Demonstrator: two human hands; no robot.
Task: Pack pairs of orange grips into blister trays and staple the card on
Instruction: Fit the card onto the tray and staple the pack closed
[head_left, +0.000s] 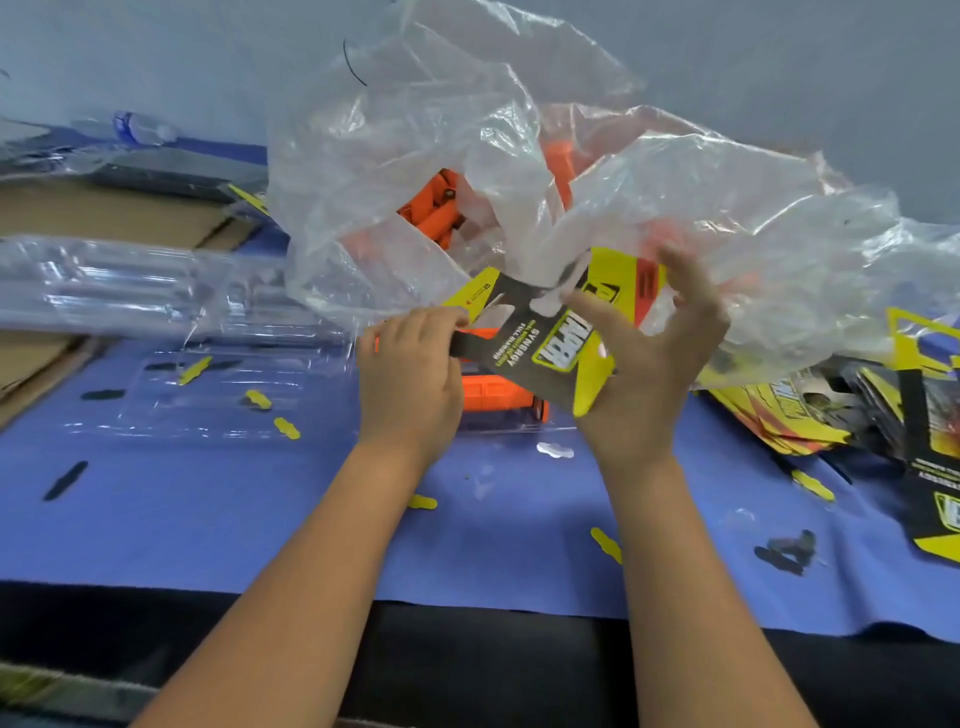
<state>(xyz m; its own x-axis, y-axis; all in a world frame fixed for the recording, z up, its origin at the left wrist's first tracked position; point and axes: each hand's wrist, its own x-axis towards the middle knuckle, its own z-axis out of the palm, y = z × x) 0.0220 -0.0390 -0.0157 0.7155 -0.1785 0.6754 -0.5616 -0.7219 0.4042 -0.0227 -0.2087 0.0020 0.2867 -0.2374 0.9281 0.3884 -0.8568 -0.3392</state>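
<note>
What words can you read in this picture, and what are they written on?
"SYNERGY": upside down on the black and yellow card that both hands hold.
Big logo letters beside it: too distorted to read.
Small line next to "SYNERGY": too blurred.
Print on the stack of cards at right: too blurred.

Blue-covered table (208, 509), clear blister trays (130, 280), stacked cards (810, 415), scattered cardboard cut-outs (605, 544)

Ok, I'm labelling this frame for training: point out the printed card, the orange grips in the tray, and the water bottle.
printed card (540, 338): head view, on its dark printed face.
orange grips (493, 397): head view, on the ribbed side.
water bottle (140, 127): head view, on its clear body.
</note>
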